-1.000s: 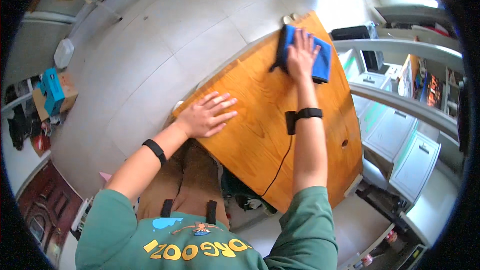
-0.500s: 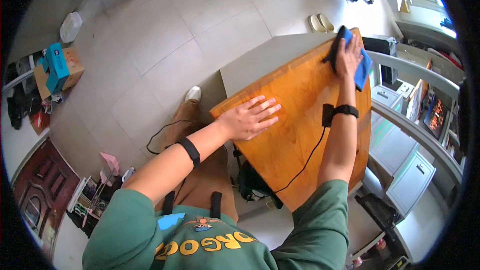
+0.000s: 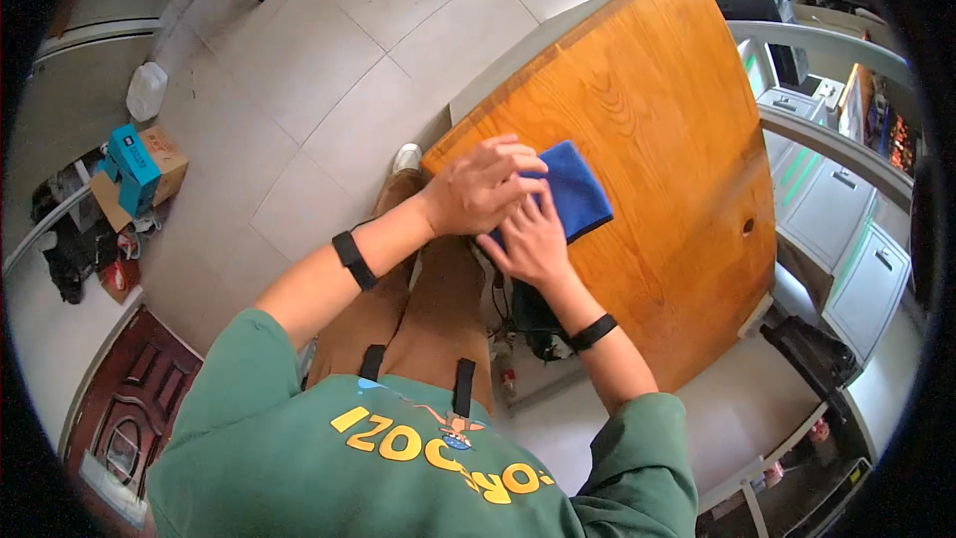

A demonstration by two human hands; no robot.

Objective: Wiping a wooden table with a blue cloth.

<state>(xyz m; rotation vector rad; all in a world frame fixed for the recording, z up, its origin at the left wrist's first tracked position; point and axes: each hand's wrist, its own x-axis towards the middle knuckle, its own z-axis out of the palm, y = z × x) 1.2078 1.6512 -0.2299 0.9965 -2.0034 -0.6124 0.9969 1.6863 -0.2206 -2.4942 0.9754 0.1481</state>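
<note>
A blue cloth (image 3: pixel 573 189) with a dark underside lies near the left edge of the wooden tabletop (image 3: pixel 662 100). On the cloth's near left part rests my right hand (image 3: pixel 535 239), its fingers bent around the edge and the thumb out to the left. My left hand (image 3: pixel 483 187) comes in from the left with curled fingers, the tips meeting the cloth's left edge and overlapping the right fingertips. Its thumb is hidden. Each forearm wears a black strap.
White-fronted drawers (image 3: pixel 841 199) and a curved pale rail (image 3: pixel 846 154) border the table on the right. A round hole (image 3: pixel 748 227) pierces the tabletop. My shoe (image 3: pixel 406 157) stands beside the table's left corner. Farther left is a cardboard box (image 3: pixel 164 164) with a blue box.
My right hand has drawn the cloth from the table's far corner back to the near left side. My left hand has gone from flat on the wood to curled at the cloth.
</note>
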